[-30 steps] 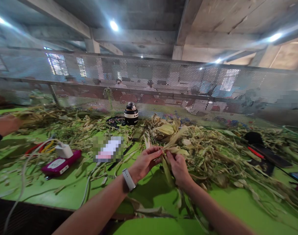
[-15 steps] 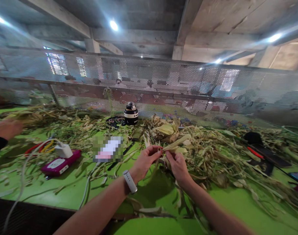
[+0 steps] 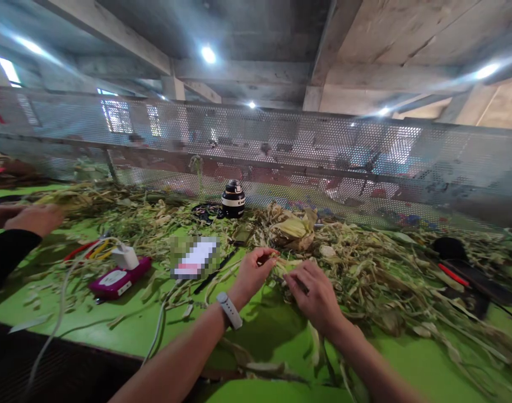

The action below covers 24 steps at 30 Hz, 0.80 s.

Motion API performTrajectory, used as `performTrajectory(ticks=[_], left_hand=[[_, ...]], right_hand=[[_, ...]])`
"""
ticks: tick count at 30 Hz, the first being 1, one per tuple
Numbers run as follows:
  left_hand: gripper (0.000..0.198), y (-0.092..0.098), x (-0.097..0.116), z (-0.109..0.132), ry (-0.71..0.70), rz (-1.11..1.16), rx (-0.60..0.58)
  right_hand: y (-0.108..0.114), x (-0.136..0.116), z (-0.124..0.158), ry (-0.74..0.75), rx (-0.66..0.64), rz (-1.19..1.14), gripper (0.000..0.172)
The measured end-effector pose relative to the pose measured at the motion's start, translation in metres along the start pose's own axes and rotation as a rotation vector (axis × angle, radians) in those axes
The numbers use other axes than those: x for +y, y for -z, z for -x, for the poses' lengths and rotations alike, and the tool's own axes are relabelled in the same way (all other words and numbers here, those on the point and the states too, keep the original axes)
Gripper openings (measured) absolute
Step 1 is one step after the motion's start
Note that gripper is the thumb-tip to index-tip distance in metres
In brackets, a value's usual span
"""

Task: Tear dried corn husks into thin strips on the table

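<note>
Near the middle of the green table, my left hand (image 3: 252, 274), with a pale watch on its wrist, pinches a dried yellowish leaf strip (image 3: 287, 262) between thumb and fingers. The strip runs right, toward my right hand (image 3: 317, 294). That hand is curled, thumb close to the fingers; what it grips is mostly hidden. Below it hangs or lies another pale dried strip (image 3: 316, 344); whether it is held I cannot tell. Just behind both hands is a bunch of broad dry leaves (image 3: 296, 226).
Heaped dry leaves (image 3: 377, 274) spread right and back. To the left are a phone (image 3: 197, 257), a purple power block (image 3: 120, 278) with a white charger (image 3: 125, 257), and cables. A black jar (image 3: 233, 198) stands behind. Another person's hand (image 3: 37, 218) works at far left.
My right hand has drawn slightly back from my left, its fingers more curled. The broad leaf that stuck out above it no longer shows there. The view has shifted slightly left.
</note>
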<state>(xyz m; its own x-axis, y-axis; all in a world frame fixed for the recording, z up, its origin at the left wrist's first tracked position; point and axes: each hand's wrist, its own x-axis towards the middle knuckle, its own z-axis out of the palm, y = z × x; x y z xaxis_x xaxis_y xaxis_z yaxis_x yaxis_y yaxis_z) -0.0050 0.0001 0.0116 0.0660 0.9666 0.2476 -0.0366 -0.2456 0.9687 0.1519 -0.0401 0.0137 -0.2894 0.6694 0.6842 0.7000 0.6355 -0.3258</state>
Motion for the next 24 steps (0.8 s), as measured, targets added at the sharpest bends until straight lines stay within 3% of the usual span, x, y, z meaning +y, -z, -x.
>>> performTrajectory(ticks=[3,5,9,15,18,21,23,24], left_hand=[[0.025,0.001,0.007,0.002,0.09,0.099,-0.187],[0.025,0.001,0.012,0.005,0.153,0.192,-0.249],[0.027,-0.001,0.013,0.009,0.224,0.25,-0.296],[0.035,-0.005,0.001,0.008,0.134,0.218,-0.272],[0.038,-0.006,0.0,0.005,0.174,0.257,-0.272],[0.037,-0.004,0.0,0.004,0.205,0.285,-0.262],[0.036,-0.003,0.0,0.004,0.205,0.281,-0.279],[0.035,-0.002,0.0,0.004,0.204,0.268,-0.287]], right_hand=[[0.009,0.007,-0.004,-0.031,0.135,0.014,0.017],[0.009,0.013,-0.006,-0.156,0.131,-0.086,0.02],[0.001,0.021,-0.007,-0.404,0.046,-0.322,0.025],[-0.01,0.019,0.0,-0.665,-0.037,-0.548,0.028],[-0.006,0.022,-0.007,-0.638,-0.008,-0.501,0.029],[0.004,0.024,-0.018,-0.552,0.166,-0.391,0.031],[0.008,0.016,-0.011,-0.515,0.236,-0.443,0.039],[0.007,0.009,0.001,-0.513,0.178,-0.566,0.042]])
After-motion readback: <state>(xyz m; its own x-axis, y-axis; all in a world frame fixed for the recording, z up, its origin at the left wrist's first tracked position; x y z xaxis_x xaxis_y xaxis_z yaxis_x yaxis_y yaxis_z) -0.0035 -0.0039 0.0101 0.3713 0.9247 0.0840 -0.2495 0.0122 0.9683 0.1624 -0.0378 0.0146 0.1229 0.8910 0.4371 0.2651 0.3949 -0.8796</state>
